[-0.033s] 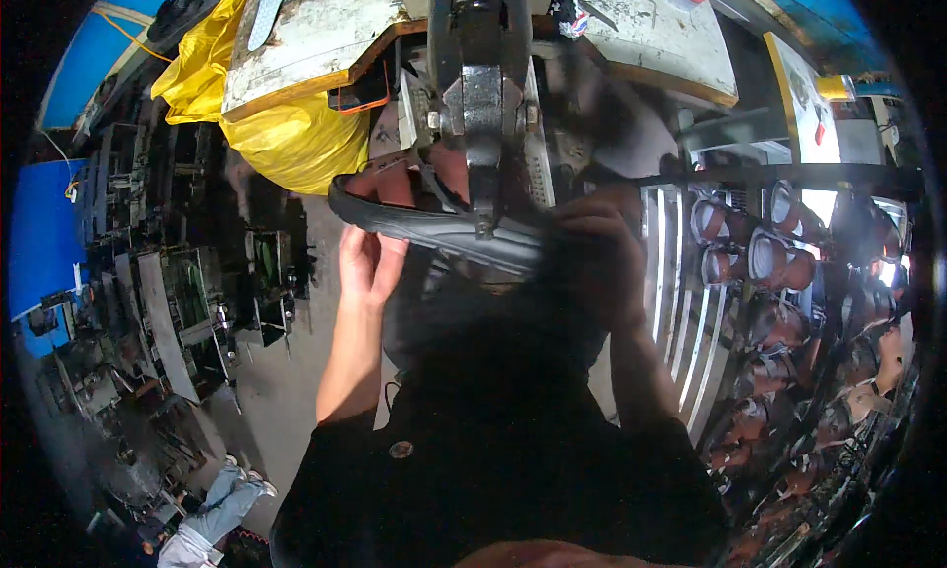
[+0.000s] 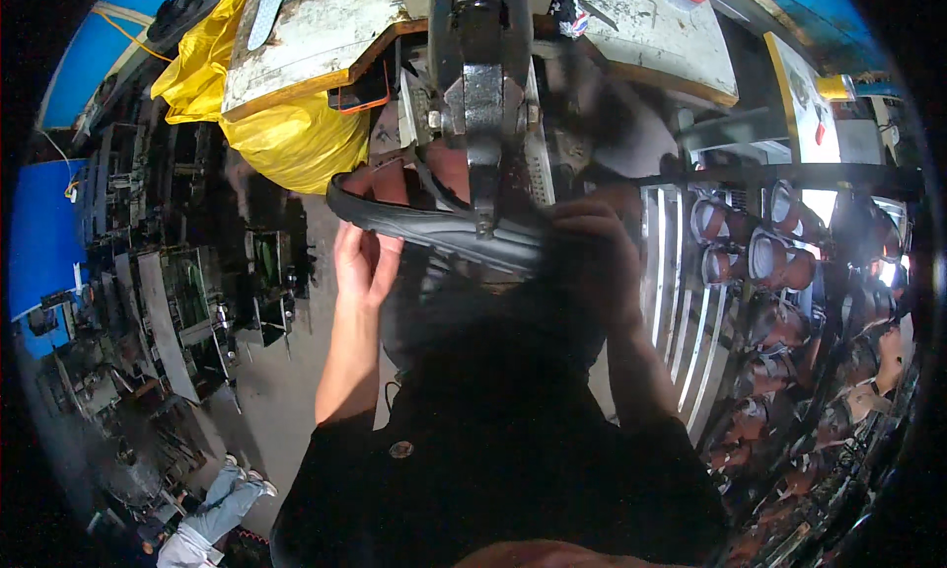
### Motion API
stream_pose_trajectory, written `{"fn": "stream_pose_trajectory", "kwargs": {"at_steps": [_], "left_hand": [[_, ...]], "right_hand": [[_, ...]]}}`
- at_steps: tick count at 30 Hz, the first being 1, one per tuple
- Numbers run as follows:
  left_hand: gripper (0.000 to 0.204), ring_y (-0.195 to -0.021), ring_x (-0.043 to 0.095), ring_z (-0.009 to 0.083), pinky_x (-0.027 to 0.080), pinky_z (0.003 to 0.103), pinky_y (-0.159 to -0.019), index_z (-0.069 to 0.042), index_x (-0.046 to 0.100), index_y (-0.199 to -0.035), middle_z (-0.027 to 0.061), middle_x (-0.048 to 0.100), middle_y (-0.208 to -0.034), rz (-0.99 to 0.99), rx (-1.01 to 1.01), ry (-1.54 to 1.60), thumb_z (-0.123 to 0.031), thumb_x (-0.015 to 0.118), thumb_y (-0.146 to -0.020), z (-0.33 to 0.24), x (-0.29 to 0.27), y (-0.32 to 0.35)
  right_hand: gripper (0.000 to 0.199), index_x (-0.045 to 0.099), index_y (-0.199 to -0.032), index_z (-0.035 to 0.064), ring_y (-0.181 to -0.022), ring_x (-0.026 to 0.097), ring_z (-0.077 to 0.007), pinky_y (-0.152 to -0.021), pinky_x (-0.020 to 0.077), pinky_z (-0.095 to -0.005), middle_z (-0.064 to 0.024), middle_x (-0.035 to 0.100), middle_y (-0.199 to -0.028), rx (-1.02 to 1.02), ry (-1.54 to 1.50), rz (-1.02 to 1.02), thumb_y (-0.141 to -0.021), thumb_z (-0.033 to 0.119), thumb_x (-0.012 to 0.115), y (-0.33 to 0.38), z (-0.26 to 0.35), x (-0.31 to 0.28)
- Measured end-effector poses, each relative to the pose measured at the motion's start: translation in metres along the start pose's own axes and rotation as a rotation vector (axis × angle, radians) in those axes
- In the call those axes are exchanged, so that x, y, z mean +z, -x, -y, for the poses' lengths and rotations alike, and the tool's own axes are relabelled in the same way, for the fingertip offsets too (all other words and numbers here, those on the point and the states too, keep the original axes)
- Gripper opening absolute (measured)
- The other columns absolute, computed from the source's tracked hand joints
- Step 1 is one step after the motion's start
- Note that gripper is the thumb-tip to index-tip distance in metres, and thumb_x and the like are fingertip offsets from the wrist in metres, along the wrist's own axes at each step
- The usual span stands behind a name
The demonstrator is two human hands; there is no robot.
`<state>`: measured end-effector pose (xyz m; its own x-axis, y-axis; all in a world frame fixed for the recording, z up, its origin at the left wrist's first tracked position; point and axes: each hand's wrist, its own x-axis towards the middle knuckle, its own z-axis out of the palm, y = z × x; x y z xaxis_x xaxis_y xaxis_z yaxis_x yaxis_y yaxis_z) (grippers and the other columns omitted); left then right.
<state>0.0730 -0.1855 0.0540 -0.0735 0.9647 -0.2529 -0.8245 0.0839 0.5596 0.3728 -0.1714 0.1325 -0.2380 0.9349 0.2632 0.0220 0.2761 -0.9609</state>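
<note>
Sandal (image 2: pixel 434 229) with a black sole and reddish-brown straps is held between the fingers of 2 hands, under the tip of a dark machine head (image 2: pixel 482 104) standing between and beyond them. Straps and sole look already joined; with the tip seemingly meeting the sole, I judge work is under way, but no seam is readable, so how much is left cannot be told. The left hand (image 2: pixel 362 262) points away from the body, wrist nearly straight, fingers gripping the sole's near edge. The right hand (image 2: pixel 600 230) bends inward at the sole's other end, too dark and blurred to tell its exact grip. Beyond the left fingers hangs a yellow sack (image 2: pixel 296 139); well right of the right fingers are at least 4 brown shoes (image 2: pixel 781 264).
</note>
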Motion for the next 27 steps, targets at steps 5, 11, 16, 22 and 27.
{"fn": "stream_pose_trajectory", "kwargs": {"at_steps": [5,11,16,22,27], "left_hand": [[0.065,-0.139,0.037,0.0264,0.030,0.039,-0.114,-0.003,0.034,-0.148,0.0141,0.033,-0.154,-0.186,0.495,-0.813,0.005,0.053,-0.086,-0.014,0.039,0.010],[0.080,-0.145,0.020,0.0437,0.018,0.053,-0.117,-0.004,0.041,-0.142,0.0189,0.031,-0.154,0.397,0.777,-1.650,-0.003,0.072,-0.069,-0.040,0.108,0.021],[0.068,-0.140,0.028,0.0441,0.028,0.053,-0.112,-0.009,0.054,-0.124,0.0165,0.037,-0.149,0.543,0.638,-1.657,0.000,0.078,-0.060,-0.035,0.126,0.014],[0.049,-0.127,0.044,0.0382,0.036,0.046,-0.105,-0.005,0.061,-0.104,0.0150,0.052,-0.134,0.530,0.502,-1.489,0.003,0.079,-0.059,-0.027,0.118,0.005],[0.045,-0.118,0.053,0.0298,0.041,0.038,-0.100,-0.004,0.062,-0.101,0.0118,0.057,-0.128,0.405,0.356,-1.259,0.006,0.080,-0.060,-0.013,0.099,0.004]], "right_hand": [[0.039,0.058,-0.114,0.0062,-0.110,0.060,-0.0321,-0.094,0.0493,-0.0405,-0.0155,0.060,-0.116,-0.112,0.058,-0.003,-0.079,0.009,0.076,-0.010,-0.007,0.019],[0.047,0.058,-0.109,0.0072,-0.106,0.062,-0.0322,-0.089,0.0511,-0.0383,-0.0138,0.062,-0.112,-0.069,0.415,0.064,-0.068,-0.004,0.078,-0.027,0.023,0.031],[0.047,0.055,-0.114,0.0078,-0.107,0.057,-0.0366,-0.090,0.0505,-0.0439,-0.0154,0.057,-0.113,-0.133,0.568,0.195,-0.072,0.009,0.077,-0.034,0.039,0.024],[0.051,0.058,-0.112,0.0072,-0.105,0.059,-0.0344,-0.087,0.0509,-0.0411,-0.0142,0.059,-0.112,-0.164,0.593,0.202,-0.067,0.006,0.082,-0.040,0.047,0.023],[0.081,0.046,-0.133,0.0094,-0.124,0.048,-0.0325,-0.104,0.0417,-0.0435,-0.0145,0.051,-0.127,-0.054,0.316,0.098,-0.062,0.012,0.087,-0.030,0.020,0.016]]}}
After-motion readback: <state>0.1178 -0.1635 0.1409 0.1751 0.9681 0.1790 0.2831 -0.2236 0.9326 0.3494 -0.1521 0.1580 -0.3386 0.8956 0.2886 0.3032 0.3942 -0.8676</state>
